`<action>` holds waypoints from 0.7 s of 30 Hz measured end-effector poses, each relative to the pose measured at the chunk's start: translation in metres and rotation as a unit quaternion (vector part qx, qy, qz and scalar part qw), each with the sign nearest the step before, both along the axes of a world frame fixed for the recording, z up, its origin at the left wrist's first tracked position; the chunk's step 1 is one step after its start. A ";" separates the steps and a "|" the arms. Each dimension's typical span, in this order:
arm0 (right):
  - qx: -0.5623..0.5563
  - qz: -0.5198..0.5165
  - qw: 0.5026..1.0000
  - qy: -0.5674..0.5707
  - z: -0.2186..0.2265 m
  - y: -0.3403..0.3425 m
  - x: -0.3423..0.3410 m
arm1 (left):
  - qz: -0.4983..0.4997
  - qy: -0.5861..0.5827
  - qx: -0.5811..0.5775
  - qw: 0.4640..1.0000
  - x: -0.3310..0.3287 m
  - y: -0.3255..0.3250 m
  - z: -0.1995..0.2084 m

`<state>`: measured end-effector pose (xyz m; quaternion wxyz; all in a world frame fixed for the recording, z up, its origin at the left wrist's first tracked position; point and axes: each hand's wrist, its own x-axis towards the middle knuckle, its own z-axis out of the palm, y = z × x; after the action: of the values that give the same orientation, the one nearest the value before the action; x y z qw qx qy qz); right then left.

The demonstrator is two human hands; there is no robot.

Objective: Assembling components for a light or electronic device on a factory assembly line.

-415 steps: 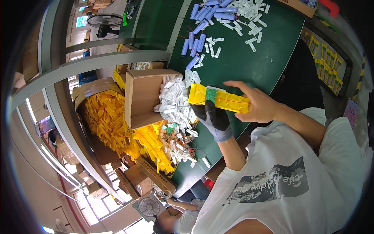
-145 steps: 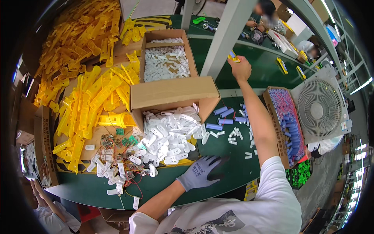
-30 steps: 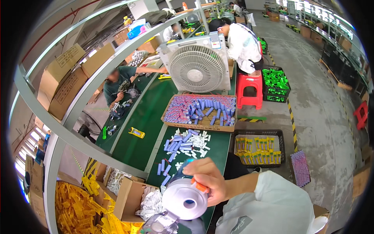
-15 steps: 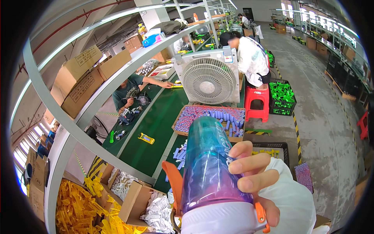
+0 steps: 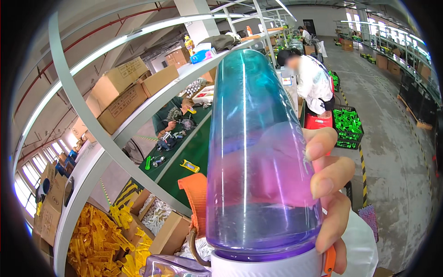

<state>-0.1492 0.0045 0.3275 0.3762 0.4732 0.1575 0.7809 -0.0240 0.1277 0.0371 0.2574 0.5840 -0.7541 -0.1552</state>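
My right hand (image 5: 333, 184) is wrapped around a see-through water bottle (image 5: 254, 152), its fingers curled along the right side. The bottle shades from teal at the top to purple below and is tipped with its base up and its pale lilac collar (image 5: 267, 265) at the lower edge, very close to me. An orange strap (image 5: 194, 198) hangs at its left on a metal ring, and an orange latch (image 5: 329, 261) shows below my fingers. Beside the collar is a clear purple cap-like part (image 5: 177, 267). A white sleeve (image 5: 362, 240) covers my right arm. My left hand is out of sight.
A green work belt (image 5: 173, 177) runs ahead, with a yellow part (image 5: 189, 166) on it. Lower left are yellow plastic pieces (image 5: 94, 235) and an open carton (image 5: 170, 233). A grey shelf frame (image 5: 87, 120) stands left. Two co-workers sit beyond; a crate of green parts (image 5: 347, 124) stands right.
The bottle has come up and closer, its base tipped higher, and it now hides the fan and the tray of cells. My right hand rose slightly with it.
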 end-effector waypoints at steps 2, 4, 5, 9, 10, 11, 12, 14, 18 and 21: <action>-0.010 0.009 1.000 0.000 0.003 0.001 0.004 | 0.006 -0.005 -0.018 1.000 0.002 -0.001 -0.011; -0.016 0.010 1.000 0.000 0.005 0.005 0.004 | 0.003 -0.010 -0.033 0.999 0.003 -0.003 -0.021; -0.019 0.010 1.000 -0.001 0.005 0.006 0.004 | 0.002 -0.013 -0.039 0.999 0.003 -0.003 -0.026; -0.024 0.015 1.000 -0.013 0.001 0.009 0.001 | -0.001 -0.034 -0.061 0.998 0.006 -0.009 -0.049; -0.025 0.017 0.999 -0.020 -0.001 0.008 0.000 | -0.001 -0.043 -0.065 0.997 0.009 -0.013 -0.055; -0.024 0.019 0.999 -0.027 -0.004 0.006 -0.001 | -0.001 -0.052 -0.069 0.996 0.011 -0.016 -0.061; -0.027 0.018 0.999 -0.033 -0.003 0.010 -0.001 | -0.003 -0.061 -0.076 0.995 0.015 -0.014 -0.062; -0.030 0.016 0.998 -0.046 -0.004 0.017 -0.002 | -0.060 -0.080 -0.111 0.989 0.022 -0.027 -0.077; -0.012 0.020 0.997 -0.075 -0.022 0.019 -0.010 | -0.042 -0.041 -0.028 0.998 0.022 -0.021 -0.071; -0.015 0.037 0.996 -0.085 -0.022 0.022 -0.005 | -0.029 -0.030 -0.149 0.988 0.040 -0.025 -0.099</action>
<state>-0.1537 0.0267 0.3057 0.3661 0.3930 0.1541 0.8293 0.0165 0.1029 -0.0621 0.3138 0.5212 -0.7931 -0.0309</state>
